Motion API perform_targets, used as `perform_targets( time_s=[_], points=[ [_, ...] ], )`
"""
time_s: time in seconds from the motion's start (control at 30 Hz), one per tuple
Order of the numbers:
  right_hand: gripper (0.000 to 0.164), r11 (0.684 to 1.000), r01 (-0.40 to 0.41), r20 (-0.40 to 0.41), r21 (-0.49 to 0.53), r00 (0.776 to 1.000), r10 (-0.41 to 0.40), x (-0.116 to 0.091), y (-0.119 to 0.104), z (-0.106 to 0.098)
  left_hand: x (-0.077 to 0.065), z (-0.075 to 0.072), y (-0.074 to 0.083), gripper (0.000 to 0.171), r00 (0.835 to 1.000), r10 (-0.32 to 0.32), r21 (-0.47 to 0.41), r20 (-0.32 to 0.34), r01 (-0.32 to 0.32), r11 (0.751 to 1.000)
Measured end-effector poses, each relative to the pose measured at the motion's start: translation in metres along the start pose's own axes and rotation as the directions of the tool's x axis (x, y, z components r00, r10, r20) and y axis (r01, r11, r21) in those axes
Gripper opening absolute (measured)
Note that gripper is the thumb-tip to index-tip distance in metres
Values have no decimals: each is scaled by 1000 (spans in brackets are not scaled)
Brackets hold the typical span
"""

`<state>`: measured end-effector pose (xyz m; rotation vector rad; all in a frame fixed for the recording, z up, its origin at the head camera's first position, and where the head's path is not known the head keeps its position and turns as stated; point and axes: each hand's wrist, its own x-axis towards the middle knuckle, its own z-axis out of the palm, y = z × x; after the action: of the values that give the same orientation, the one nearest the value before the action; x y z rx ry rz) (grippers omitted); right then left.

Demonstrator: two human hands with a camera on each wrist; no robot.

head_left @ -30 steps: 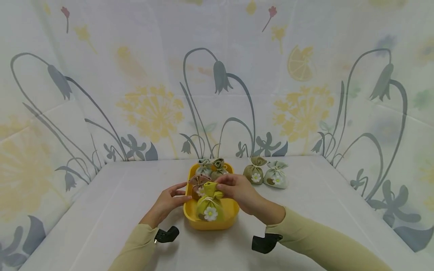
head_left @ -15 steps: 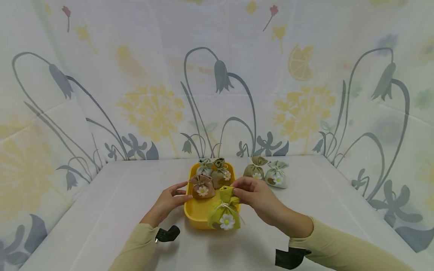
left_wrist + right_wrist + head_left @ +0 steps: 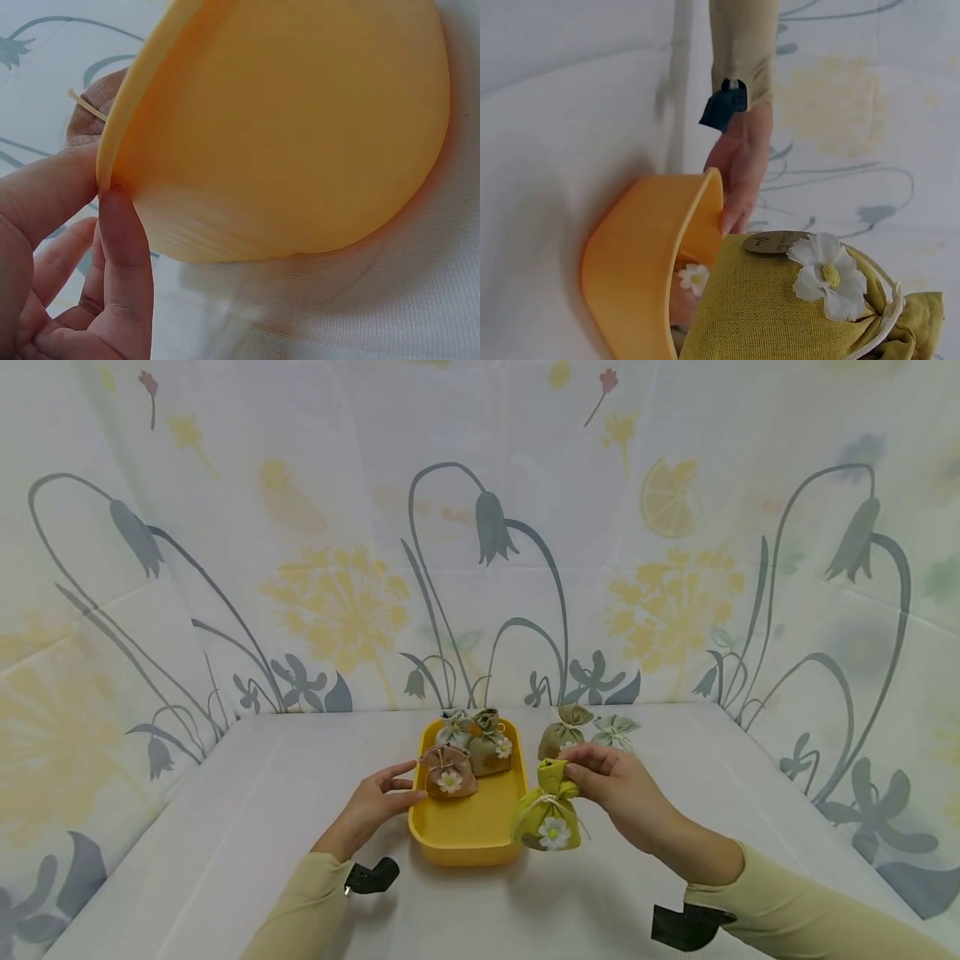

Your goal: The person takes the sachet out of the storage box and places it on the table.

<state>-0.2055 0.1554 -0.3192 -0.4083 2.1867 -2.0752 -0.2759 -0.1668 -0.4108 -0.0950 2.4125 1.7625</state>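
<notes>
one flower-printed sheet [image 3: 480, 627] hangs behind the white-covered table [image 3: 240, 827] where i work. on it sits the yellow plastic tub [image 3: 468, 856], its left rim pinched between thumb and finger of my left hand [image 3: 378, 806], probably to steady it. my right hand [image 3: 622, 789] is drawn to a pinch on the gathered top of the yellow-green drawstring pouch [image 3: 536, 810], likely because that narrow end gives a sure hold and lets the full body hang. the pouch is just by the tub's right side; whether they touch, i cannot tell. inside the tub, a pinkish-brown pouch [image 3: 446, 760] sits before a pale pouch [image 3: 452, 729], beside an olive pouch [image 3: 487, 756]. a khaki pouch [image 3: 558, 735] and a mint pouch [image 3: 617, 727] stand beyond my right hand, which partly hides both. a white fabric daisy [image 3: 829, 277] decorates the held pouch, next to a brown tag [image 3: 771, 241].
</notes>
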Motion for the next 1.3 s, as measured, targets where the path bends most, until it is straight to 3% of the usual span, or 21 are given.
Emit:
perform_targets(
  time_s=[0.4,0.7,1.1,1.3],
  points=[
    [20,1000,26,-107,17,994,-24,15,8,-34,-1,0,-1,62,1000,6,-33,5,-6,999],
    [23,998,37,-165,-47,985,-45,43,31,-57,0,0,0,62,1000,6,-22,-2,-6,1000],
    [24,996,17,-255,-89,966,-40,79,63,-60,-1,1,1,62,1000,23,-32,11,-22,999],
    [25,994,-45,-286,-96,958,16,94,85,-55,-3,-1,1,61,1000,-3,-37,-2,3,999]
  ],
)
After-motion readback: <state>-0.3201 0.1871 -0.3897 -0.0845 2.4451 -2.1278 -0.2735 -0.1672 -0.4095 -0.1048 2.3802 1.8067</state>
